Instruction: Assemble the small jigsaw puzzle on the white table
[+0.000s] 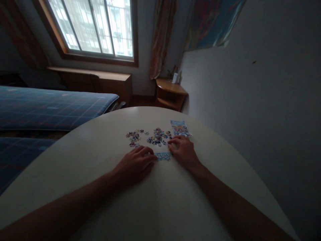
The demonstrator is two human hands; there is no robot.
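A person sits or stands at a round white table (pixel 165 207), both bare forearms reaching in over its surface. The left hand (pixel 136 162) rests on the table with its fingers bent, its fingertips at the left end of a joined blue puzzle strip (pixel 162 156). Whether these fingers pinch the strip or merely touch it, one cannot tell. The strip lies flat between the two hands, its long side running from left to right, with a pale pattern along it.

The right hand (pixel 182 149) is at the other end of the strip, palm down and fingers curled, with the fingertips just beside the right pile of puzzle pieces (pixel 157 136). The view is too dim and small to tell whether a piece is between them. This pile lies beyond the strip, its loose pieces dark and many-coloured. The left pile of puzzle pieces (pixel 134 137) is just beyond the left hand, more spread out, with a bare gap between the two piles. A picture sheet (pixel 180 128) lies just beyond the right hand, near the right pile, with a blue upper edge.

Past the table are a blue checked mattress (pixel 55 105) on the left, a bright window (pixel 95 26) and a wooden corner shelf (pixel 172 87).
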